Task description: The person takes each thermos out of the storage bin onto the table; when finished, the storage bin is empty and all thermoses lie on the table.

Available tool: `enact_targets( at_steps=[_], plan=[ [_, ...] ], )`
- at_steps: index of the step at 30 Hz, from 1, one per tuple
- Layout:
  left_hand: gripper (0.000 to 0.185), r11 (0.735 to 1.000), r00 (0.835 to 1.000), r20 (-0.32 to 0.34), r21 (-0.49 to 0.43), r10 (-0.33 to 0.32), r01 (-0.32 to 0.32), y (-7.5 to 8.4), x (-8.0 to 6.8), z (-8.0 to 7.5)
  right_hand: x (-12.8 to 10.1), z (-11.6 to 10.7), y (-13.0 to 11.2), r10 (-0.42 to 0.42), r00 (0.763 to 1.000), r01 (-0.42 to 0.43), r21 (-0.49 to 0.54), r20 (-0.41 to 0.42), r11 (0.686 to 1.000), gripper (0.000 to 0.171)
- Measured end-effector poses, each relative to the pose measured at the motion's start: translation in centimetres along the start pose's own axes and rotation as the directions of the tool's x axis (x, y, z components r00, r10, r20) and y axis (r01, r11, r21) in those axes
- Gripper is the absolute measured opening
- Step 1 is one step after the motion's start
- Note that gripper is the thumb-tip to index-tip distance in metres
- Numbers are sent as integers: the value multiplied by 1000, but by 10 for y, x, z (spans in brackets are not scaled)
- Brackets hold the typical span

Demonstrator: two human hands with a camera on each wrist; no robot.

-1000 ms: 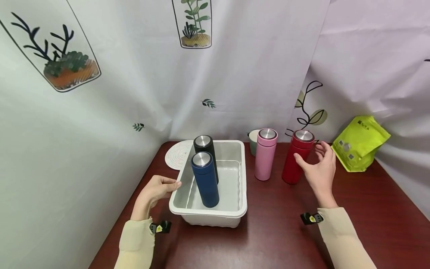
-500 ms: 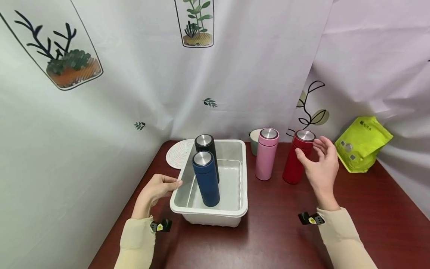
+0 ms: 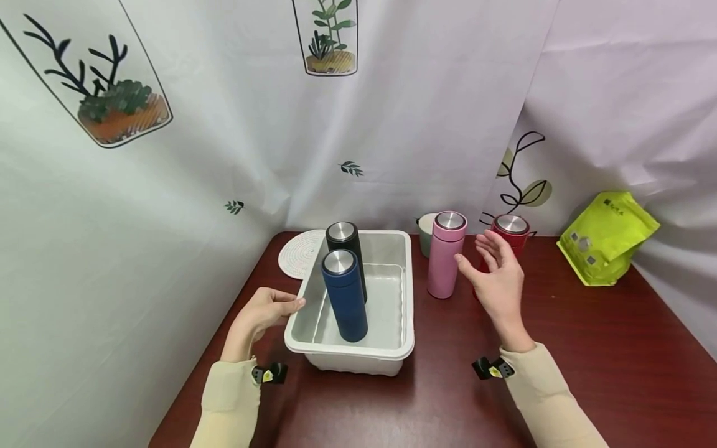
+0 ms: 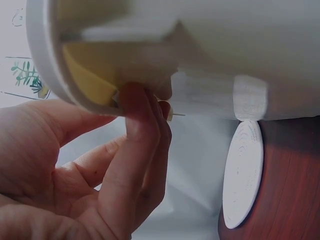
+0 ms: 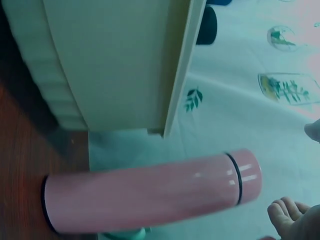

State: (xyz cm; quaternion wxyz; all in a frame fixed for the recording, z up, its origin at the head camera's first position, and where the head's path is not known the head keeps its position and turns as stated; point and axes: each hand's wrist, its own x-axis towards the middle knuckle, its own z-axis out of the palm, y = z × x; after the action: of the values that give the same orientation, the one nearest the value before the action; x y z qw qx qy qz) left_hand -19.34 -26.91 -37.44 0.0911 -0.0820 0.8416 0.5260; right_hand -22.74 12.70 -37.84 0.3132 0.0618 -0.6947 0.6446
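A white tray (image 3: pixel 407 292) holds a blue bottle (image 3: pixel 345 297) and, behind it, a black bottle (image 3: pixel 344 239), both upright. My left hand (image 3: pixel 291 305) grips the tray's left rim; in the left wrist view its fingers (image 4: pixel 142 130) curl under the rim of the tray (image 4: pixel 200 50). A pink bottle (image 3: pixel 445 255) stands to the right of the tray, and a red bottle (image 3: pixel 512 229) stands further right. My right hand (image 3: pixel 483 261) is open with spread fingers, close beside the pink bottle and in front of the red one. In the right wrist view the pink bottle (image 5: pixel 145 192) lies near my fingertips (image 5: pixel 287 215).
A round white woven coaster (image 3: pixel 299 254) lies at the back left. A pale mug (image 3: pixel 424 233) stands behind the pink bottle. A lime-green bag (image 3: pixel 605 236) leans at the back right. Curtains close off the back and left of the dark red table (image 3: pixel 588 348).
My right hand has moved left, from beside the red bottle's cap to just right of the pink bottle. The left hand has stayed on the tray's rim.
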Motion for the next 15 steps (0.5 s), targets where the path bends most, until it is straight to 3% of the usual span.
enact_targets(
  at_steps=[15],
  plan=[
    [39,1000,1000,5,15,8,-8,1,0,0,-13,33,5,19,988,-27,49,152,998,66]
  ],
)
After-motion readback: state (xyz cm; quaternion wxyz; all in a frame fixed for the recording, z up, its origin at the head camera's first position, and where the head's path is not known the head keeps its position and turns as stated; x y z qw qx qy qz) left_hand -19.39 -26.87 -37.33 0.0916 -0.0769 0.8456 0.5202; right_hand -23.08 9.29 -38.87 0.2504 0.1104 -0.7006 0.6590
